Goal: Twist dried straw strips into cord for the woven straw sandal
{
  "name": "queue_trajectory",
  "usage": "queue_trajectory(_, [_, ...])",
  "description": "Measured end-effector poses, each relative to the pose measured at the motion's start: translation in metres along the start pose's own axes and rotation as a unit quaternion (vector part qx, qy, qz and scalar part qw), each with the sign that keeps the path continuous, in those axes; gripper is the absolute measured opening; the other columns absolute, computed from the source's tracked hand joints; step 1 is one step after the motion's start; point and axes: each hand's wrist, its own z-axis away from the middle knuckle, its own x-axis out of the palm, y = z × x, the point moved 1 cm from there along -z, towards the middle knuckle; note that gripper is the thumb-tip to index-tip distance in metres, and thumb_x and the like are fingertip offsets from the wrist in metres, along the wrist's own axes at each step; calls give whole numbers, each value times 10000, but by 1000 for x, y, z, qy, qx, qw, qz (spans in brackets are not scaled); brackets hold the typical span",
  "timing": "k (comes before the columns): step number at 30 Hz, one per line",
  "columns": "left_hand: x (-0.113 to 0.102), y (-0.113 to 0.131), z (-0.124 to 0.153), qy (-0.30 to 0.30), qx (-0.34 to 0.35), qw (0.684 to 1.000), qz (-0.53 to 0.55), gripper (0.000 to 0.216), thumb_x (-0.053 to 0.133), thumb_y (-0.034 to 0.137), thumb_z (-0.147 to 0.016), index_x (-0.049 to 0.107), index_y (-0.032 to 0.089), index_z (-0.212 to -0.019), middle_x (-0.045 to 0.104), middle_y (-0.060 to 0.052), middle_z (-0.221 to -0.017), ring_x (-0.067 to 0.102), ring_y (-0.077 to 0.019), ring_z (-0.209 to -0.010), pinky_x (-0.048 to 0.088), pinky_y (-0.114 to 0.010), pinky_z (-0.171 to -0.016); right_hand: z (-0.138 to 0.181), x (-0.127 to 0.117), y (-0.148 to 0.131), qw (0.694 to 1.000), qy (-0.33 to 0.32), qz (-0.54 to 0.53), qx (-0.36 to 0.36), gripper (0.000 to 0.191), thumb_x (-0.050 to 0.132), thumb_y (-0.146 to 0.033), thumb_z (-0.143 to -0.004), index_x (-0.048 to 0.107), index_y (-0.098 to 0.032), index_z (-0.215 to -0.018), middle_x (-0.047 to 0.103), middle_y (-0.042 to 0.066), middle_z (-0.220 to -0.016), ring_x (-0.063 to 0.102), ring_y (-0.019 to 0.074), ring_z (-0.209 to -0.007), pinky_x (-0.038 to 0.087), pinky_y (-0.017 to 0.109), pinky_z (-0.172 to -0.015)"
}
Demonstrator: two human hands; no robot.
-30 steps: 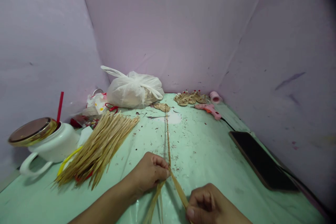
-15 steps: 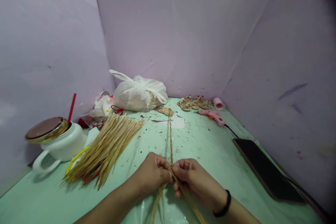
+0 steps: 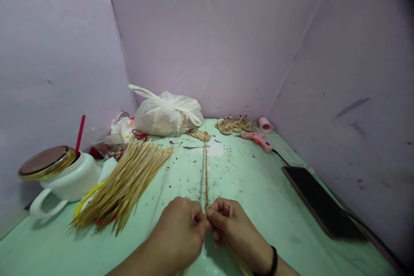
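A thin braided straw cord (image 3: 206, 168) runs straight toward me from a small woven straw piece (image 3: 201, 135) lying far back on the table. At the cord's near end both my hands meet. My left hand (image 3: 183, 228) is closed with its fingertips pinching at the braid, its back turned up and hiding most of the strands. My right hand (image 3: 234, 226), wearing a black band on the wrist, pinches the braid's end between thumb and forefinger. Loose straw strands trail below it, partly hidden. To the left lies a bundle of dry straw strips (image 3: 129, 181).
A white mug (image 3: 74, 177) with a round lid leaning on it stands at the left. Behind are a tied white plastic bag (image 3: 166, 114) and several small woven straw pieces (image 3: 226, 126). A pink glue gun (image 3: 258, 140), a pink roll (image 3: 265, 124) and a black phone (image 3: 323, 202) lie at the right.
My left hand has turned over so its back covers the strands below the braid. Both hands sit slightly lower in view. The whole scene has shifted a little left.
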Motion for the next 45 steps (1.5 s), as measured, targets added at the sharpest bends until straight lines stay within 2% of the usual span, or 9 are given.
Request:
queue_trajectory(8, [23,10,12,-57,73,982,-166,209,495,180,-637,637,102,-769,625,-147,-698,549,-219,-590,325,-285,-545,0,0,0,1000,-6,0,14,205,597,-295,-580,448,-154,-575,405,-80,-386,286,12,-318,169,161,-322])
queue_trajectory(12, [6,6,4,28,36,998,48,257,472,329,-713,611,131,-629,576,-63,-573,503,-136,-499,332,-240,-497,2,-2,-4,999,-35,-28,11,264,624,-343,-589,436,-157,-588,372,-94,-400,234,4,-330,140,164,-335])
queue_trajectory(14, [-3,1,-3,51,-40,979,194,271,491,326,-688,611,133,-835,597,-40,-667,473,-92,-433,326,-214,-435,3,-3,-5,998,-56,-39,13,286,623,-373,-600,431,-162,-592,336,-103,-400,207,7,-333,130,166,-331])
queue_trajectory(16, [-3,-2,-9,-42,-101,943,316,376,524,318,-634,574,115,-946,602,-42,-703,427,-71,-352,286,-202,-349,3,-4,-6,997,-70,-37,7,285,621,-377,-605,432,-163,-609,382,-90,-427,218,11,-340,137,168,-328])
queue_trajectory(20, [8,-3,-16,-154,-118,887,420,236,574,311,-538,570,92,-627,534,-24,-502,409,-72,-319,282,-186,-300,0,-6,-5,997,-76,0,1,233,607,-320,-608,445,-161,-661,474,-57,-490,272,20,-355,169,172,-350])
queue_trajectory(26, [18,-9,-20,-71,-161,927,330,95,503,197,-538,461,155,-464,354,55,-295,251,-53,-235,124,-181,-286,0,-9,-2,975,-19,196,-108,85,535,-217,-649,513,-146,-608,512,-10,-549,420,80,-516,305,198,-488])
queue_trajectory(32, [26,-15,-25,-16,-71,958,278,139,486,120,-507,422,132,-384,274,67,-337,216,-24,-368,119,-186,-365,6,-17,-7,935,40,342,-88,131,529,-238,-644,556,-146,-555,532,7,-513,433,98,-496,292,208,-456])
queue_trajectory(40, [22,-9,-20,-64,-156,917,362,108,452,190,-510,428,168,-406,308,55,-289,209,-54,-242,94,-209,-301,23,-6,-7,940,-5,328,-92,127,518,-197,-638,591,-146,-547,569,6,-522,471,98,-504,317,187,-448])
queue_trajectory(45, [19,-9,-21,-44,-81,922,377,51,455,132,-443,447,135,-393,334,58,-342,245,-29,-353,146,-186,-366,29,-2,-10,928,-11,360,-92,156,571,-246,-634,584,-150,-512,527,-4,-490,444,92,-481,283,201,-440])
